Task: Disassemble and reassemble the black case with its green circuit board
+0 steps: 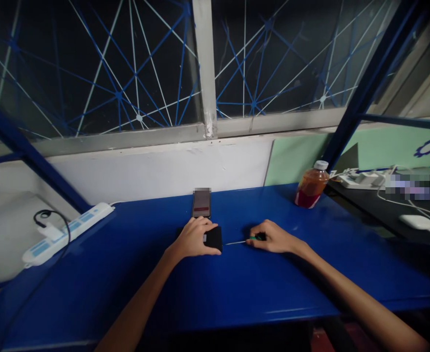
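Note:
On the blue table, my left hand (194, 238) grips a small black box-like object (214, 238) between thumb and fingers; part of it is hidden under the palm. My right hand (269, 236) is closed around the green handle of a screwdriver (236, 242). Its thin metal shaft points left and its tip is close to the black object's right side; I cannot tell whether they touch. Just beyond my left hand a phone (202, 204) lies on the table with its screen lit.
A white power strip (68, 233) with a plugged-in black cable lies at the left. At the back right stands a bottle (311, 185) of reddish-brown drink. Farther right, a black surface (369, 215) holds cables and a white charger (419, 222). Blue metal posts flank the table.

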Demonstrator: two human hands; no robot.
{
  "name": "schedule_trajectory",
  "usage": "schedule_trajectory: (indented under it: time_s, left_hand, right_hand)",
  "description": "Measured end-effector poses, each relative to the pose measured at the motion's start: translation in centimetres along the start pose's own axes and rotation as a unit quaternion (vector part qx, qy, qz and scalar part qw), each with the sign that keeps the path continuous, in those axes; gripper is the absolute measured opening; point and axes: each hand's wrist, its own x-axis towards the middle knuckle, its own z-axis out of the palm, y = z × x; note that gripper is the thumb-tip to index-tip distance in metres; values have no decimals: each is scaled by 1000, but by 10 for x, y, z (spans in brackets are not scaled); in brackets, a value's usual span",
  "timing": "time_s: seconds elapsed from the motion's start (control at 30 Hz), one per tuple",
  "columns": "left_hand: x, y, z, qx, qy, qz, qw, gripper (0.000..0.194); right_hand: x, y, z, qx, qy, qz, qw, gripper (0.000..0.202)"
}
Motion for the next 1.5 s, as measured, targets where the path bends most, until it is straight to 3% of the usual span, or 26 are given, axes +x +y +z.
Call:
schedule_trajectory:
  time_s: [0.53,0.83,1.0,1.23,1.5]
  left_hand:
    - [-1,-2,2,-8,14,-2,1000,77]
    - [-1,0,3,10,25,-3,1000,76]
    - [0,0,5,9,33,-10,999,76]
    - [0,-5,8,-4,48,-24,999,76]
    - [0,-6,8,-7,50,-24,998,76]
  right_hand:
    - [0,-6,3,-19,5,14,1000,29]
    - [-1,-3,-3,-24,43,9,999,30]
    - [-1,3,-3,-2,21,10,1000,38]
    - [1,-6,4,-18,16,38,999,34]
    - [0,-7,-3,-21,42,14,999,30]
